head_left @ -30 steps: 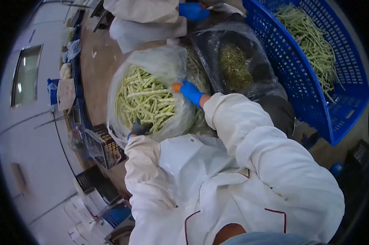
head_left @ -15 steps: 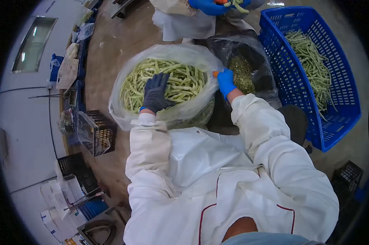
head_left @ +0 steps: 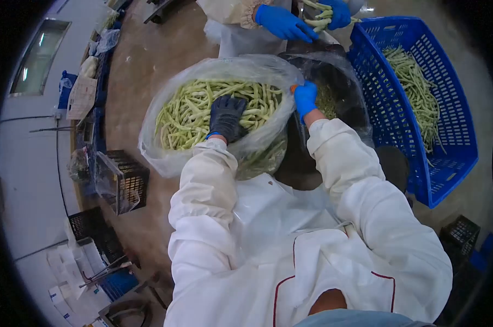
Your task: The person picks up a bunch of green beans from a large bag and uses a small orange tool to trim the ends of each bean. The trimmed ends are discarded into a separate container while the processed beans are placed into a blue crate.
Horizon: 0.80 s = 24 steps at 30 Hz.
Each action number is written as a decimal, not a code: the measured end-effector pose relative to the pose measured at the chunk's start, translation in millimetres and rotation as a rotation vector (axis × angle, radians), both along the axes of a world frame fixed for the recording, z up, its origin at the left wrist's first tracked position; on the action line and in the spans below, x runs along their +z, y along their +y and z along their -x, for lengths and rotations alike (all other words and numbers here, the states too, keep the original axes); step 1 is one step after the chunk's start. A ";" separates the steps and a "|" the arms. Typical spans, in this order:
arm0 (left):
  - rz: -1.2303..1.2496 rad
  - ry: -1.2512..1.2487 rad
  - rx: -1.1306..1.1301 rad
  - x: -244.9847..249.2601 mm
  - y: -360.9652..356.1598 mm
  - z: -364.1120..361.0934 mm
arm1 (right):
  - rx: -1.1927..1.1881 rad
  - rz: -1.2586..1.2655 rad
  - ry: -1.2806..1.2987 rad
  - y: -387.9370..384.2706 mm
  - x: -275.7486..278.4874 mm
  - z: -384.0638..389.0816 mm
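Note:
Long green beans (head_left: pixel 189 111) fill a large clear plastic bag (head_left: pixel 151 150) whose mouth is spread wide in front of me. My left hand (head_left: pixel 227 118), in a dark glove, presses down on the beans from above, its fingertips sinking partly among them. At the bag's right rim, my right hand (head_left: pixel 305 99) wears a blue glove and is closed around a small orange handle (head_left: pixel 294 88). The rest of that orange-handled tool is hidden by the hand and the plastic.
Right of the bag stands a dark plastic-lined container (head_left: pixel 361 114) with green scraps (head_left: pixel 326 102). Farther right, a blue crate (head_left: pixel 448 125) holds more beans (head_left: pixel 418 92). Across from me, a person's blue-gloved hands (head_left: pixel 287 23) hold beans. A black crate (head_left: pixel 134 182) sits on the left.
My left hand has shifted right across the beans, its fingers less spread. My right hand has moved slightly up. The other person's hands have come farther into view.

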State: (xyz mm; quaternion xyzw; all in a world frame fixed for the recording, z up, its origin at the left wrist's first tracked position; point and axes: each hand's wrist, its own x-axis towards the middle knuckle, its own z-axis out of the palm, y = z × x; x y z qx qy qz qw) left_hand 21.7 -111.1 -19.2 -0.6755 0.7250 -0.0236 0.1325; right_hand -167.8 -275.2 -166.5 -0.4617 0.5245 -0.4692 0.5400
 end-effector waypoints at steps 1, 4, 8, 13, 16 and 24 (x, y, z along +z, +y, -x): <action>-0.028 0.004 0.016 5.7 -4.5 0.6 | 0.005 0.025 0.061 -1.4 15.3 -0.4; 0.121 0.027 0.082 -9.7 -20.5 -9.7 | 0.045 0.059 0.126 -26.0 37.6 -8.9; 0.110 0.010 0.154 -19.4 -36.0 -17.5 | 0.129 0.033 0.379 -44.9 39.2 -15.7; -0.158 0.007 0.128 -6.9 -27.3 -1.4 | 0.206 0.199 0.561 25.2 -34.6 28.0; -0.016 -0.082 0.037 4.2 -14.6 4.0 | 0.384 0.050 0.517 74.3 -26.2 61.9; 0.374 0.720 0.201 93.2 45.0 -50.4 | 0.580 0.004 0.665 68.6 11.0 68.8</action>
